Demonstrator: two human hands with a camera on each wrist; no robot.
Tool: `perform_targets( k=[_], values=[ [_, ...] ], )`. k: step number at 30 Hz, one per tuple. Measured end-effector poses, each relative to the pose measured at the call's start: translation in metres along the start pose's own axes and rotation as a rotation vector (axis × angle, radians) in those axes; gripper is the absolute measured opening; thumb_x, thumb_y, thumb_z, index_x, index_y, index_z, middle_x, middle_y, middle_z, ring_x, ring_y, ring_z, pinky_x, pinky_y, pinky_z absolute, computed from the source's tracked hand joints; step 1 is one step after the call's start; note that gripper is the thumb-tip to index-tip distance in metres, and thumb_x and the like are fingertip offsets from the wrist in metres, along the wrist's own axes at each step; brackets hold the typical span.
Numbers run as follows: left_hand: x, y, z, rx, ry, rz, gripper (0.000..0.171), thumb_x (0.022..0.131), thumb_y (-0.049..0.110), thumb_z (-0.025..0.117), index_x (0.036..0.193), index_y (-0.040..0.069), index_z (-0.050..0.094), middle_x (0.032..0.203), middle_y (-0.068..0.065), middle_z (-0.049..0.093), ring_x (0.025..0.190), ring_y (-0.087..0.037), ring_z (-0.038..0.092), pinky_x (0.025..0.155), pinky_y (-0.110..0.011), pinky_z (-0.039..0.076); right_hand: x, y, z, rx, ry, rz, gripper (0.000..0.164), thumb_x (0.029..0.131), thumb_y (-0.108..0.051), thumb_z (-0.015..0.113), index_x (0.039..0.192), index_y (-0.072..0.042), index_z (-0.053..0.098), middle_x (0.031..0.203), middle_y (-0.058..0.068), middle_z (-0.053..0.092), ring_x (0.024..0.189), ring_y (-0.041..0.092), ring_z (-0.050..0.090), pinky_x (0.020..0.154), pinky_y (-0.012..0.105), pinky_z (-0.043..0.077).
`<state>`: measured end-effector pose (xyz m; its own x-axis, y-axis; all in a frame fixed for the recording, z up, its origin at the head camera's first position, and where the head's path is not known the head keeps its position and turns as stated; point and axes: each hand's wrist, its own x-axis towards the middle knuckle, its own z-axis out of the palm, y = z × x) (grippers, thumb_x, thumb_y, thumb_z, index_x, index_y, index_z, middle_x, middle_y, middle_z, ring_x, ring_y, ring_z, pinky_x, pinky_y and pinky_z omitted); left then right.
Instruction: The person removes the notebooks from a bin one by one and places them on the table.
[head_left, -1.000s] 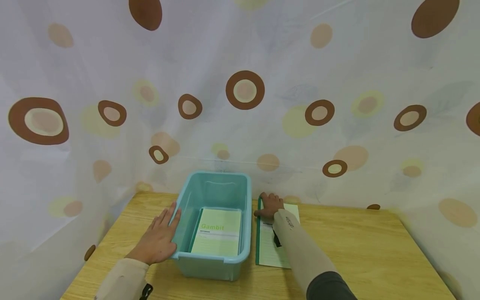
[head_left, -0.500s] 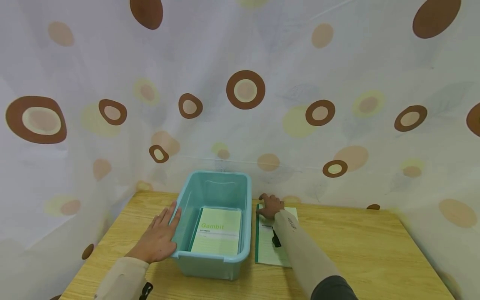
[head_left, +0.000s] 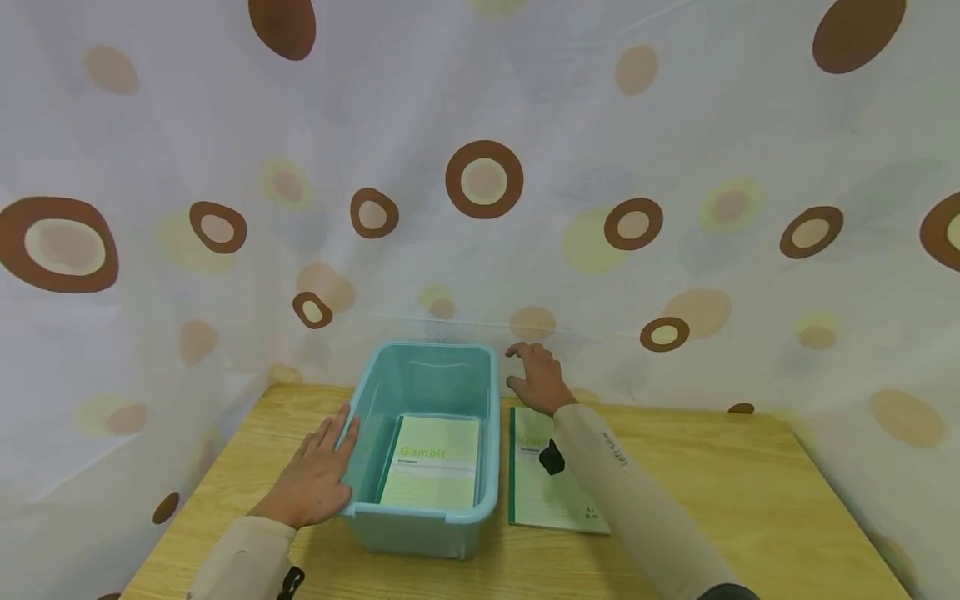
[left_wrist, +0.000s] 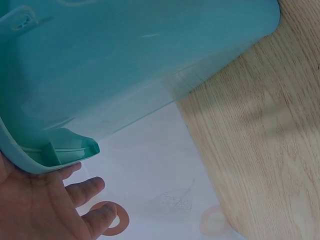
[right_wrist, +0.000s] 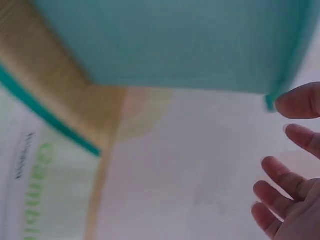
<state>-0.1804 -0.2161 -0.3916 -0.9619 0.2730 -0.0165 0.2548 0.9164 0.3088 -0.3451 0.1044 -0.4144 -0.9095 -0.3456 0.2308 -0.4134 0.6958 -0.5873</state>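
A light blue plastic bin point(head_left: 420, 533) stands on the table with a pale green notebook point(head_left: 429, 467) marked "Gambit" lying inside it. My left hand point(head_left: 311, 475) rests against the bin's left rim, fingers straight; in the left wrist view the same hand point(left_wrist: 45, 205) lies under the rim. To the right of the bin, a second notebook point(head_left: 551, 500) with a dark green spine lies flat on the table. Above its far edge my right hand point(head_left: 540, 379) is raised, fingers spread and holding nothing. The right wrist view has that hand point(right_wrist: 295, 190) beside the bin's wall point(right_wrist: 190, 45).
The wooden table point(head_left: 720, 492) extends to the right of the second notebook. A white sheet point(head_left: 420, 267) with brown and beige spots hangs behind and at both sides. The right forearm overlaps the second notebook in the head view.
My right hand has lifted off the second notebook and moved up and away, uncovering more of its cover. Just before, that notebook slid slightly nearer. My left hand stays at the bin.
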Motion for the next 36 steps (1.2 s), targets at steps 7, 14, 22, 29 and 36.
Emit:
perform_targets(
  k=[7,14,22,29,36],
  values=[
    [0.0,0.0,0.0,0.011,0.001,-0.004,0.077,0.076,0.001,0.045,0.148,-0.011,0.021,0.157,-0.027,0.007,0.141,-0.049,0.011,0.11,-0.064,0.015,-0.002,-0.044,-0.025,0.029,0.031,-0.014,0.043,0.091,-0.021,0.057,0.131,-0.007,0.05,0.135,0.02,0.046,0.128,0.038,0.039,0.106,0.057,0.025],
    [-0.001,0.0,-0.001,-0.008,-0.01,-0.003,0.077,0.076,0.001,0.044,0.148,-0.01,0.021,0.158,-0.027,0.007,0.142,-0.049,0.01,0.11,-0.065,0.014,-0.002,-0.083,-0.026,0.003,-0.025,-0.015,0.05,0.09,-0.027,0.062,0.136,-0.012,0.048,0.139,0.016,0.043,0.131,0.037,0.036,0.109,0.056,0.024],
    [0.0,0.0,0.0,-0.01,-0.023,-0.007,0.077,0.077,0.002,0.043,0.149,-0.009,0.02,0.158,-0.026,0.004,0.142,-0.048,0.009,0.11,-0.065,0.014,0.003,-0.109,-0.014,-0.009,-0.072,-0.026,0.053,0.089,-0.03,0.064,0.137,-0.015,0.047,0.137,0.013,0.044,0.127,0.034,0.039,0.107,0.052,0.028],
    [0.0,-0.002,0.001,-0.009,-0.01,-0.011,0.078,0.076,0.003,0.045,0.149,-0.009,0.021,0.158,-0.025,0.005,0.142,-0.048,0.009,0.11,-0.065,0.014,0.01,-0.121,0.001,-0.006,-0.106,-0.028,0.052,0.09,-0.031,0.063,0.136,-0.015,0.047,0.134,0.012,0.045,0.123,0.033,0.041,0.105,0.051,0.031],
    [0.0,-0.001,0.002,0.001,0.001,-0.01,0.077,0.078,0.007,0.048,0.149,-0.009,0.022,0.158,-0.025,0.006,0.142,-0.048,0.011,0.11,-0.065,0.015,0.018,-0.124,0.015,-0.022,-0.149,-0.021,0.051,0.091,-0.031,0.06,0.137,-0.014,0.046,0.134,0.013,0.045,0.122,0.033,0.042,0.103,0.052,0.031]
  ],
)
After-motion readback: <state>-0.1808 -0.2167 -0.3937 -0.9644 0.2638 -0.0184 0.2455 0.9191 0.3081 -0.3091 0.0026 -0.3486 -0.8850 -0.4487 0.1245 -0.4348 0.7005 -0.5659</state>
